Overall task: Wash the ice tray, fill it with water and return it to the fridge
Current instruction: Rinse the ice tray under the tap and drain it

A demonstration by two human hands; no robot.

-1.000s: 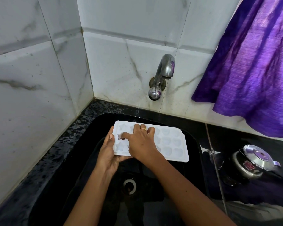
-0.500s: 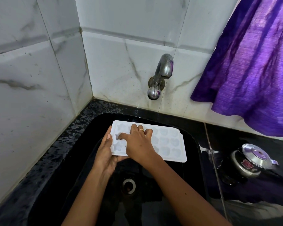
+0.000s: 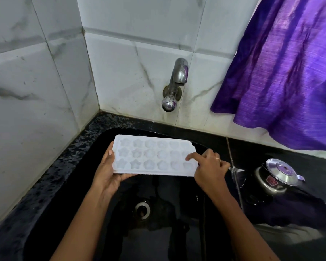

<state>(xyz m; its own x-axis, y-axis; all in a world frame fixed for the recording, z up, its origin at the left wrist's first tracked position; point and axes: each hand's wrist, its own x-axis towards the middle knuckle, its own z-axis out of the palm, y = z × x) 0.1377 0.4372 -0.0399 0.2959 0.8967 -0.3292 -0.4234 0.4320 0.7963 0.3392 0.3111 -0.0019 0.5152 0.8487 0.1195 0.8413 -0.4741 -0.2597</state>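
A white ice tray (image 3: 152, 155) with star and heart shaped cells is held flat over the black sink (image 3: 79, 178). My left hand (image 3: 106, 174) grips its left end, thumb on the rim and fingers underneath. At the tray's right end is my right hand (image 3: 208, 168), its forefinger stretched onto the last cells and a ring on one finger; whether it grips the edge I cannot tell. The steel tap (image 3: 174, 85) sticks out of the tiled wall above and behind the tray. No water runs from it.
The sink drain (image 3: 142, 210) lies below the tray. A steel pressure cooker (image 3: 277, 176) stands on the black counter to the right. A purple curtain (image 3: 282, 72) hangs at the upper right. White marble tiles close off the left and back.
My right hand has slid from the tray's left cells to its right end, uncovering the middle cells. The left hand keeps its hold on the left end.
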